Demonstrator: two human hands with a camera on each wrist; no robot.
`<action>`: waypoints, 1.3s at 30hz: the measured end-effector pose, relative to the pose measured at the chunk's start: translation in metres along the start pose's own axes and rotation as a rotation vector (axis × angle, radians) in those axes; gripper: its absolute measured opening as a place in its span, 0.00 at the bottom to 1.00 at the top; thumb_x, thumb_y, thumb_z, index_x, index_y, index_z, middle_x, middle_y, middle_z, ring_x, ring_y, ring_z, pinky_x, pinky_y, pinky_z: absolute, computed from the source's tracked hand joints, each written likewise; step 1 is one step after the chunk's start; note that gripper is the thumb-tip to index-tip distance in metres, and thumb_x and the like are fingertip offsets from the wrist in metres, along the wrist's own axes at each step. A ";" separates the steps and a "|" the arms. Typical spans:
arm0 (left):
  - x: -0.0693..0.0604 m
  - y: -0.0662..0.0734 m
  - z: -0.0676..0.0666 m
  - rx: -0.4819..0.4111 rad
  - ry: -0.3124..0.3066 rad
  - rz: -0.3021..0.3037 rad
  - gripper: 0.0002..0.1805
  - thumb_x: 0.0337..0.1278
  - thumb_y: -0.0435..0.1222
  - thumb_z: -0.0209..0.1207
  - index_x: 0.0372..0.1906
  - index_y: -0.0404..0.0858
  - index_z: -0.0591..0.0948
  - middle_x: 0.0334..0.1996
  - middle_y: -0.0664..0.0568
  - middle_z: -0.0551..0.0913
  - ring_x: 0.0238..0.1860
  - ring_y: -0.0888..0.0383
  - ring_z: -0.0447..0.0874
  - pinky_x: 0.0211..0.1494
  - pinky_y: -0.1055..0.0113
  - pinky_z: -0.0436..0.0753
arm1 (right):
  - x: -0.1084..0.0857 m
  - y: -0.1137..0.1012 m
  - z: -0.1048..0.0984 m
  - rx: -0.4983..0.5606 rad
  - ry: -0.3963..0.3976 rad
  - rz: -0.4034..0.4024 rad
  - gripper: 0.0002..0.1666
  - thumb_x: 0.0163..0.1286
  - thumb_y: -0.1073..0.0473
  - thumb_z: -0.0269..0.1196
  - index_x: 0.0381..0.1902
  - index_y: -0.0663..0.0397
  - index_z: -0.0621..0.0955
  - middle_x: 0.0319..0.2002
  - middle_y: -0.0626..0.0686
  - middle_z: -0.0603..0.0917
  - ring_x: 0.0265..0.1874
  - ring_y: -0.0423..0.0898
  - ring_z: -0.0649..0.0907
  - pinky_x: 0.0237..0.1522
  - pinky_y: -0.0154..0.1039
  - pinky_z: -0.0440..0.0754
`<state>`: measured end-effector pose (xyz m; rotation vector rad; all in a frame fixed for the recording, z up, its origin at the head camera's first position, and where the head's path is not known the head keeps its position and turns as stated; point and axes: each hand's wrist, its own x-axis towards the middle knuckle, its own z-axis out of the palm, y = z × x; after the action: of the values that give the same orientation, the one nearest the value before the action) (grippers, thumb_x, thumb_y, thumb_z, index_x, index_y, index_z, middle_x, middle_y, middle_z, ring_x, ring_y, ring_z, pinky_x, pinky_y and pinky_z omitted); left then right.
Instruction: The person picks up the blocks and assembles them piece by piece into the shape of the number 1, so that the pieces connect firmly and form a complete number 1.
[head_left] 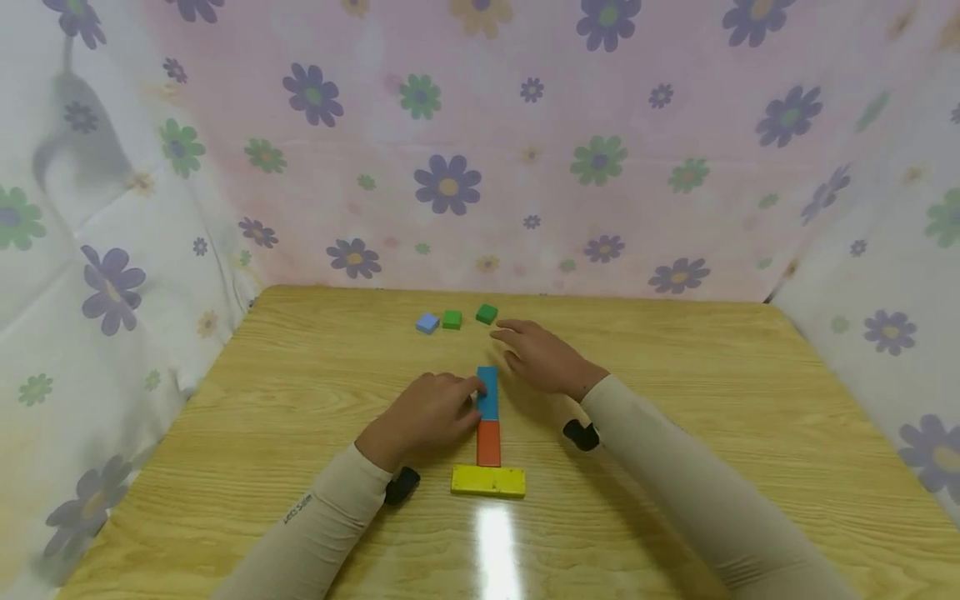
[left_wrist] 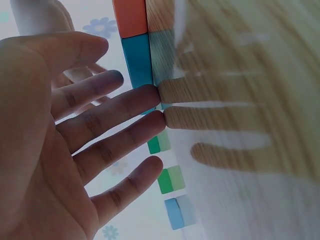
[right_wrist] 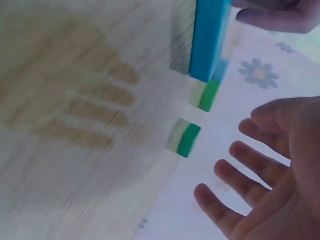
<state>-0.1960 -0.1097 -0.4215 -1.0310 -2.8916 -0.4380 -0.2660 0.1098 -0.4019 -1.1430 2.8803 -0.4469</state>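
Observation:
A blue block (head_left: 490, 404) lies end to end with a red block (head_left: 489, 443), and a yellow block (head_left: 488, 481) lies crosswise at the near end. My left hand (head_left: 431, 408) is at the left side of the blue block, its index fingertip seeming to touch it. In the left wrist view its fingers (left_wrist: 95, 120) are spread and fairly straight. Just right of the dark green block (head_left: 487, 313), my right hand (head_left: 543, 358) hovers above the table with loose fingers and holds nothing. The right wrist view shows that block (right_wrist: 189, 140) apart from the fingertips.
Left of the dark green block sit a lighter green block (head_left: 452, 319) and a light blue block (head_left: 427, 322), near the far edge of the wooden table (head_left: 675, 400). Flowered cloth (head_left: 510, 183) hangs behind the table and on both sides.

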 end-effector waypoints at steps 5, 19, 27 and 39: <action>0.000 0.000 0.000 0.002 0.004 0.011 0.16 0.68 0.41 0.56 0.55 0.40 0.82 0.41 0.55 0.89 0.36 0.61 0.85 0.47 0.60 0.84 | 0.017 0.009 0.002 -0.010 0.010 0.013 0.25 0.77 0.65 0.52 0.70 0.65 0.70 0.71 0.66 0.69 0.69 0.62 0.72 0.67 0.55 0.74; -0.003 0.001 0.001 0.002 -0.005 -0.001 0.16 0.69 0.41 0.55 0.55 0.41 0.83 0.42 0.55 0.89 0.39 0.59 0.86 0.49 0.55 0.83 | 0.038 0.021 0.004 0.022 -0.128 0.137 0.30 0.80 0.62 0.47 0.77 0.56 0.61 0.77 0.64 0.58 0.75 0.63 0.63 0.69 0.58 0.70; -0.001 -0.001 0.003 0.036 -0.005 0.021 0.15 0.69 0.41 0.55 0.54 0.43 0.83 0.45 0.57 0.89 0.44 0.58 0.87 0.50 0.54 0.83 | 0.041 0.025 0.006 0.030 -0.166 0.163 0.30 0.81 0.62 0.43 0.78 0.59 0.58 0.78 0.63 0.56 0.75 0.64 0.62 0.72 0.59 0.66; -0.002 -0.002 0.003 0.031 0.008 0.031 0.15 0.69 0.42 0.55 0.54 0.44 0.83 0.46 0.57 0.89 0.44 0.58 0.87 0.50 0.55 0.83 | 0.048 0.029 0.009 -0.018 -0.198 0.166 0.31 0.80 0.65 0.43 0.78 0.59 0.58 0.79 0.61 0.54 0.74 0.66 0.63 0.73 0.58 0.65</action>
<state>-0.1957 -0.1114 -0.4252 -1.0652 -2.8620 -0.3932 -0.3199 0.0955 -0.4143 -0.8847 2.7805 -0.2850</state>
